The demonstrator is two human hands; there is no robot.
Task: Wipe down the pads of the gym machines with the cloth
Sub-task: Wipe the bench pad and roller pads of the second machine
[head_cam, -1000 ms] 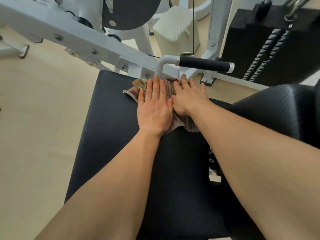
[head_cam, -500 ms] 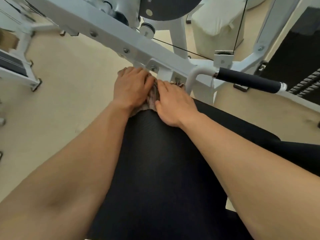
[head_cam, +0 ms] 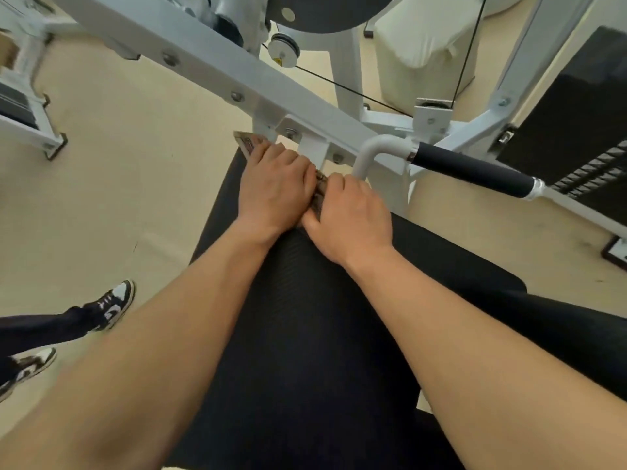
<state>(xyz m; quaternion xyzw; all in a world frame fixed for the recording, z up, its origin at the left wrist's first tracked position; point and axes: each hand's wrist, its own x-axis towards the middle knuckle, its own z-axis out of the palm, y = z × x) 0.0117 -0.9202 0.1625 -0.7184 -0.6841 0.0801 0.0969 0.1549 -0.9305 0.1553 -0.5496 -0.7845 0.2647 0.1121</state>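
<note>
No readable text anywhere: a small yellow sticker on the pulley [head_cam: 284,50] is too small to make out, and the printed pattern on the cloth [head_cam: 250,144] shows no legible words. The cloth is a patterned rag in brown, tan and reddish tones, mostly hidden under the hands; one corner sticks out past the far left corner of the pad [head_cam: 305,334] and a bunched strip shows between the hands. It sits at the pad's far edge, right against the white frame [head_cam: 217,76]. Visible cloth runs roughly along that far edge, left-far to right-near. The pad is black, finely ribbed vinyl, long axis running from the camera toward the frame. Left hand [head_cam: 276,189] is palm-down, fingers curled over the cloth, pressing it to the pad. Right hand [head_cam: 353,218] is also palm-down with fingers curled, touching the left hand, pinching the bunched cloth between them. A black foam-grip handle [head_cam: 470,174] on a white tube juts right, just beyond the right hand. Black-and-white sneakers [head_cam: 113,305] stand on the beige floor [head_cam: 118,198] to the left.
</note>
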